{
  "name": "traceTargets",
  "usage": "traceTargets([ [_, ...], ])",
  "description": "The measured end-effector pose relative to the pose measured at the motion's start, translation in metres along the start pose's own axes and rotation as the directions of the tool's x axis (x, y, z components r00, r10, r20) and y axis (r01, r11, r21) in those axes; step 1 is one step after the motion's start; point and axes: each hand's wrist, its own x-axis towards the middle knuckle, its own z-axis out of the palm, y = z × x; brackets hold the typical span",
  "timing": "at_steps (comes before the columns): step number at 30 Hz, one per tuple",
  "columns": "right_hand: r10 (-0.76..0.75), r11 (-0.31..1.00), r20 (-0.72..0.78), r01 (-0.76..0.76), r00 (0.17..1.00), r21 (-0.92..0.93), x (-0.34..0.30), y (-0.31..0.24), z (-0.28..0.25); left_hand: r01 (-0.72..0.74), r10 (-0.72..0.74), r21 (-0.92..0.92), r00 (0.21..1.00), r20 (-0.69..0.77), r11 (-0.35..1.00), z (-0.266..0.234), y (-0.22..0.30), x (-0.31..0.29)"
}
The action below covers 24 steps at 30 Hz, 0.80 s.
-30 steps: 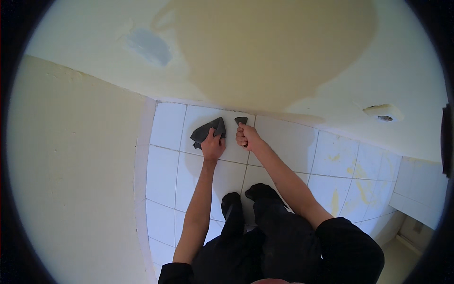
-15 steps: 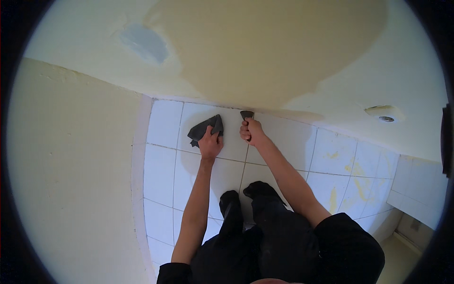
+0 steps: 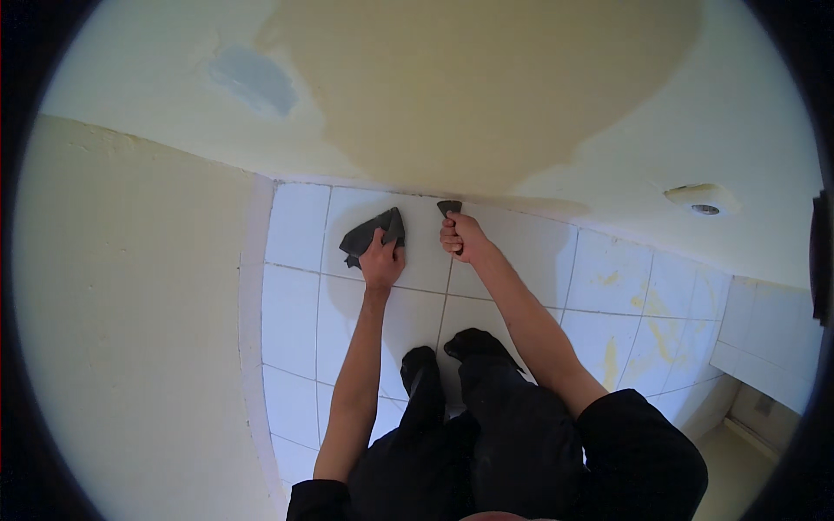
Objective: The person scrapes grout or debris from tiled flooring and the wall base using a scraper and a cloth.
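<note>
My left hand (image 3: 382,263) has its fingers closed on a dark grey cloth (image 3: 367,236), bunched against a white floor tile close to the wall. To the right, my right hand (image 3: 464,237) is wrapped around the handle of a scraper (image 3: 449,207). Its dark, flared blade points toward the base of the wall; I cannot tell whether the edge touches the tile or the wall. Part of the handle is hidden by my fingers.
A cream wall (image 3: 304,156) with a large tan patch (image 3: 486,95) rises ahead. White tiles (image 3: 291,226) cover the floor, with yellow smears (image 3: 660,339) at the right. Another wall (image 3: 148,286) stands at the left. A round fitting (image 3: 705,209) sits in the wall.
The whole view has shifted slightly. Both hands keep nearly the same places on the floor, still holding the cloth and the scraper. The scraper's blade is tilted a little differently.
</note>
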Motion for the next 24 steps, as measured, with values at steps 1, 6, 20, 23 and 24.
traceTargets([
  [1, -0.021, 1.000, -0.004, 0.021, 1.000, -0.023, -0.001, 0.003, 0.002, 0.049, -0.048, -0.006, 0.997, 0.055, 0.999, 0.001, -0.004, -0.001],
  [6, -0.044, 0.997, -0.003, 0.044, 0.999, -0.069, -0.001, 0.004, -0.001, 0.030, -0.036, 0.064, 0.996, 0.088, 0.997, 0.001, -0.001, -0.001],
  [20, -0.092, 0.991, -0.080, 0.084, 0.993, -0.104, -0.001, 0.016, 0.008, 0.041, -0.043, 0.037, 0.998, 0.044, 0.998, -0.003, 0.002, -0.001],
  [23, -0.099, 0.994, -0.047, 0.096, 0.994, -0.058, 0.011, 0.008, 0.007, 0.019, -0.020, 0.031, 0.999, 0.034, 0.999, 0.004, -0.004, -0.002],
  [24, -0.095, 0.994, -0.052, 0.092, 0.994, -0.060, 0.010, 0.011, 0.011, 0.025, -0.026, 0.030, 0.999, 0.036, 0.999, 0.004, -0.004, -0.003],
])
